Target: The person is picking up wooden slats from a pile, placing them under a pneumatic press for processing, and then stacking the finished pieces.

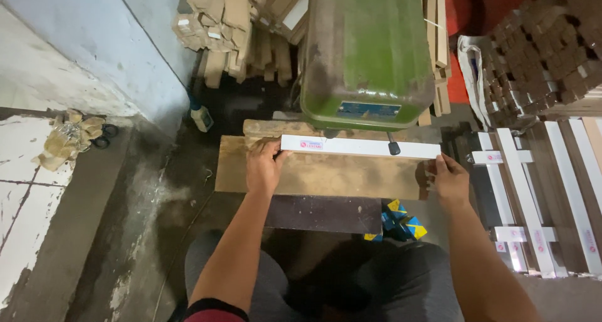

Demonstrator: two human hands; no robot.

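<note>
A long white bar [360, 147] lies crosswise on a brown wooden work board [326, 174], right under the head of a green machine [367, 52]. My left hand [263, 165] holds the bar's left end, fingers curled over it by a small red-and-white label. At the bar's right end my right hand [450, 181] grips it from the side. A black knob [394, 149] of the machine hangs down over the bar's right part. Both forearms reach forward from my lap.
White bars and white cross-shaped frames [533, 190] are stacked on the right. Bundles of brown strips [232, 27] lean behind the machine, and a dark pile of small blocks [552, 46] fills the top right. A blue-yellow packet [398, 220] lies below the board. Grey wall stands left.
</note>
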